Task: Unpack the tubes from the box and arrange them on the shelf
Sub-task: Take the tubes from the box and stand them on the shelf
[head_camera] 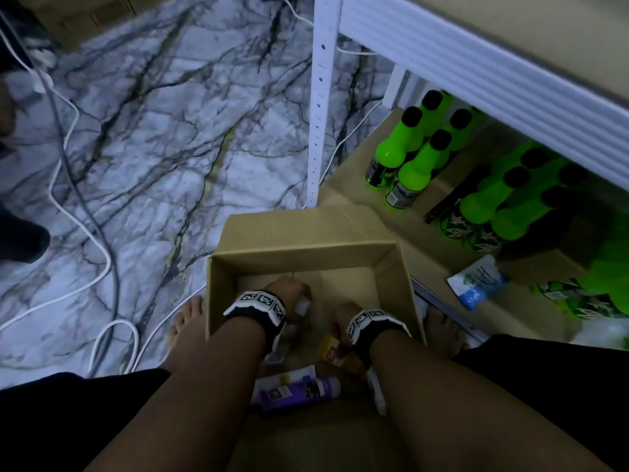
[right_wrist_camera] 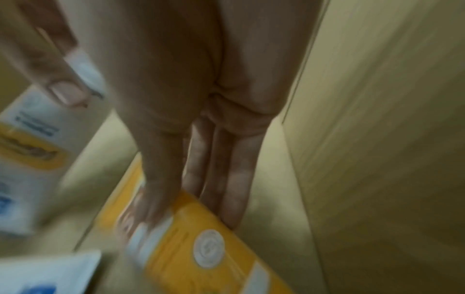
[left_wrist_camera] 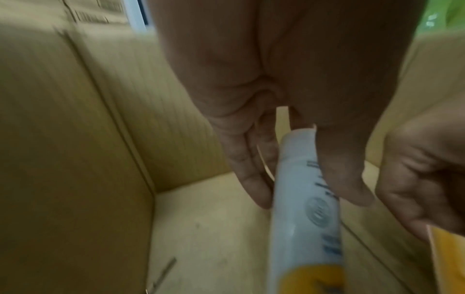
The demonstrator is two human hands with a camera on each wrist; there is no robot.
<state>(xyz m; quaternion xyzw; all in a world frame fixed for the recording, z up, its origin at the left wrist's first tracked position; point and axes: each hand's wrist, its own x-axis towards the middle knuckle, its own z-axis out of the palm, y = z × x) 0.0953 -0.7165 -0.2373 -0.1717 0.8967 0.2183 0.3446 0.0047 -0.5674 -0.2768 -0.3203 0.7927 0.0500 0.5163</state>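
Note:
An open cardboard box (head_camera: 306, 247) stands on the floor between my feet, and both hands are down inside it. My left hand (head_camera: 286, 296) (left_wrist_camera: 304, 197) pinches a white tube with a yellow band (left_wrist_camera: 304, 214) (head_camera: 303, 306) between thumb and fingers. My right hand (head_camera: 343, 323) (right_wrist_camera: 190, 218) grips a yellow tube (right_wrist_camera: 201, 250) (head_camera: 328, 347) near the box's right wall. A purple tube (head_camera: 299, 390) lies on the box floor near me, beside a white and blue tube (right_wrist_camera: 50, 274). The white metal shelf (head_camera: 476, 73) rises to the right.
Bright green bottles (head_camera: 415, 155) crowd the low shelf board (head_camera: 354, 185) to the right, with a blue and white packet (head_camera: 476, 282) in front. White and grey cables (head_camera: 85, 216) trail over the marble floor on the left. A shelf upright (head_camera: 318, 114) stands behind the box.

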